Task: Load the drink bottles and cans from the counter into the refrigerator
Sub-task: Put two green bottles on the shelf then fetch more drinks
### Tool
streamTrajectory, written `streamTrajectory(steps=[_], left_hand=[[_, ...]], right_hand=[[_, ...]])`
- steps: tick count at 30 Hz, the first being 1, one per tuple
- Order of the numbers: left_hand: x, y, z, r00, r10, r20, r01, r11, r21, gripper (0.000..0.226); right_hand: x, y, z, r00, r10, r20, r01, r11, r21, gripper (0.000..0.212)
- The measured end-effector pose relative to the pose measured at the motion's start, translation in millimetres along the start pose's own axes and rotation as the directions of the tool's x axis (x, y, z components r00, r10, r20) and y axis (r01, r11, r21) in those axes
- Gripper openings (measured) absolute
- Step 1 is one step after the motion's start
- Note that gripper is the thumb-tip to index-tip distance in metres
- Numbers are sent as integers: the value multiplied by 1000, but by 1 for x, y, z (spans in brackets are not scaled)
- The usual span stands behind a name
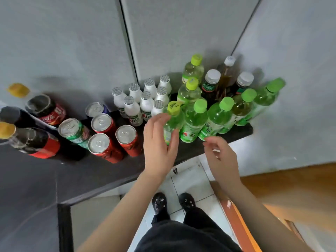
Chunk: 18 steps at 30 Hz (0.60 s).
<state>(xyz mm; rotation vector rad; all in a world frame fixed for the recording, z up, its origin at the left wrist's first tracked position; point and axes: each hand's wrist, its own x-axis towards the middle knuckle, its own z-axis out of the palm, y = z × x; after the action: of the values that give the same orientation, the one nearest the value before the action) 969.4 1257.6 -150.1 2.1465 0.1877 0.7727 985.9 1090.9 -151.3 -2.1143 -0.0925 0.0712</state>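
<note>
Since it stands at the front of the green cluster, nearest the worktop's (101,173) edge, the lime-capped bottle (175,121) is the easiest one to take without disturbing the rest. It is upright on the worktop, and the left hand (159,142) grasps it, fingers round the far side of the body and thumb on the near side, low enough to lift it steadily. Just beside it stand the green-capped tea bottles (194,122), packed tight. The right hand (223,160) hovers at the foot of one of them, fingers loosely curled and holding nothing, likely readying a second pick. Further left, the small white bottles (133,110), the cans (101,144) and the cola bottles (36,140) wait in their own groups. No open refrigerator shows, so loading seems barely begun.
</note>
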Motion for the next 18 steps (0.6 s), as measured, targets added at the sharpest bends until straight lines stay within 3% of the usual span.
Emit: streamTrajectory(steps=[4, 7, 12, 18], left_hand=[[28, 3, 14, 997, 43, 70, -47, 997, 56, 51], [35, 4, 20, 990, 10, 142, -26, 993, 114, 52], [34, -1, 10, 985, -44, 165, 26, 994, 108, 43], [23, -5, 1, 997, -46, 56, 29, 962, 272, 38]], right_hand=[[39, -37, -13, 967, -244, -79, 240, 969, -53, 29], [63, -48, -13, 936, -351, -17, 345, 926, -152, 40], [82, -42, -4, 905, -391, 169, 425, 811, -401, 47], [82, -26, -6, 848, -484, 216, 530, 770, -357, 50]])
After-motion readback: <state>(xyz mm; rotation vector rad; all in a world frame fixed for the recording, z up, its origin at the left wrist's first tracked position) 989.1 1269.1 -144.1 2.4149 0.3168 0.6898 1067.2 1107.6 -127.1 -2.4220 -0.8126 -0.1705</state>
